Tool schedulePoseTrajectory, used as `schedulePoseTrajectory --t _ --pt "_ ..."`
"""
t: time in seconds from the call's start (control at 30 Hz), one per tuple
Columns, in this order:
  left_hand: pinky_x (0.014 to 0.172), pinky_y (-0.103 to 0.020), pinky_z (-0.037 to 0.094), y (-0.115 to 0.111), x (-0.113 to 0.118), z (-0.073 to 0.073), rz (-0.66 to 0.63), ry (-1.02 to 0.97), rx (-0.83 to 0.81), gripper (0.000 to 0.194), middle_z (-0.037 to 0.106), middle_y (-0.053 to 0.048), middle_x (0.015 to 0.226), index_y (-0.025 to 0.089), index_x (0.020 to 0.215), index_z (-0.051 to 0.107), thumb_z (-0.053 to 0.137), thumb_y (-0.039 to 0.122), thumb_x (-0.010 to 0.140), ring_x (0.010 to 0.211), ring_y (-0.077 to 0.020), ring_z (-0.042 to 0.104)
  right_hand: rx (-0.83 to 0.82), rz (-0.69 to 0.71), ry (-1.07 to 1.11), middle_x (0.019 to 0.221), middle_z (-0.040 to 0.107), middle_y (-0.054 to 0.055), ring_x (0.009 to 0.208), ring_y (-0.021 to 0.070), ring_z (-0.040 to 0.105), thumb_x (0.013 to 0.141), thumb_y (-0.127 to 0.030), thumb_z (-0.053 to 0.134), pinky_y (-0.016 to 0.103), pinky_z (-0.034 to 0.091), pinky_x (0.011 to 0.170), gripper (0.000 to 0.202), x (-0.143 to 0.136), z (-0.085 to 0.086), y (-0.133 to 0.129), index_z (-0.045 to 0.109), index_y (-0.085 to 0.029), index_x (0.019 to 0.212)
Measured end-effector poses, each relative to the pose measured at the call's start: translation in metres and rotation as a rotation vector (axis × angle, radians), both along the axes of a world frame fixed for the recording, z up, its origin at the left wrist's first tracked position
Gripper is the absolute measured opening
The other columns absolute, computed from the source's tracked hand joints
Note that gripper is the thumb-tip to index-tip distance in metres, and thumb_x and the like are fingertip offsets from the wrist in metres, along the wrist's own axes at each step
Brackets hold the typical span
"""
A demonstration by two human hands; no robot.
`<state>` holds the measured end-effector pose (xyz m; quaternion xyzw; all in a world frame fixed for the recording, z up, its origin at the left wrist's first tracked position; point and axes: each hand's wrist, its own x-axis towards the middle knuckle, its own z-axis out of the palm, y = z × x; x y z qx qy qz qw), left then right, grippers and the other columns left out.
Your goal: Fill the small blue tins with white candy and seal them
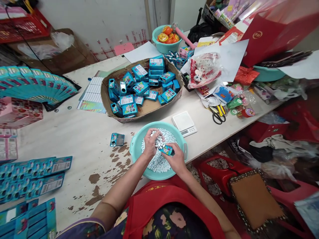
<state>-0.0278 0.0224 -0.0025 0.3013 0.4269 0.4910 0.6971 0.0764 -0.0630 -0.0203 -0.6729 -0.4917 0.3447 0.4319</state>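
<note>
A turquoise basin point(134, 158) filled with small white candy pieces point(159, 164) stands at the table's near edge. Over it, my left hand point(151, 143) is cupped, its curled fingers closed around several of the white pieces. My right hand point(176, 158) grips a small blue box point(167, 150) with printed lettering, tilted so one end meets the pieces at my left hand. The box's opening cannot be made out. Left of the basin, another small blue box point(117, 139) lies on the table.
Behind the basin is a cardboard tray point(144, 114) of similar blue boxes. A white digital scale point(183, 122) sits to its right, then black scissors point(218, 117). Blue cartons point(53, 166) line the left side. A red stool point(224, 177) stands at the lower right.
</note>
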Motion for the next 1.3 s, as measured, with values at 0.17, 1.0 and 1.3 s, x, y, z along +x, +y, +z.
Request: schedulePoseTrajectory --t 0.17,1.0,1.3 --pt "0.052 -0.022 0.048 -0.002 0.001 -0.001 -0.001 0.040 0.006 0.023 0.058 0.002 0.067 0.018 0.078 0.053 0.067 0.035 0.072 0.058 -0.0122 0.060 -0.007 -0.002 0.030 0.094 0.062 0.003 0.091 0.0215 0.059 0.068 -0.020 0.070 0.034 0.046 0.081 0.030 0.000 0.001 0.001 0.061 -0.022 0.097" --pt "0.049 -0.024 0.044 -0.010 0.007 0.008 -0.111 0.123 0.129 0.021 0.057 0.002 0.060 0.018 0.073 0.053 0.060 0.036 0.079 0.049 -0.0110 0.054 -0.088 -0.035 0.138 0.093 0.062 0.001 0.090 0.0208 0.060 0.066 -0.019 0.068 0.033 0.046 0.082 0.029 0.000 0.006 -0.002 0.062 -0.022 0.094" --pt "0.046 -0.022 0.041 -0.014 0.005 0.011 -0.077 0.169 0.132 0.023 0.056 0.002 0.058 0.018 0.070 0.052 0.060 0.038 0.079 0.048 -0.0098 0.052 -0.077 -0.067 0.194 0.093 0.064 0.002 0.089 0.0210 0.060 0.066 -0.024 0.071 0.034 0.047 0.082 0.033 0.003 0.005 -0.003 0.062 -0.022 0.097"
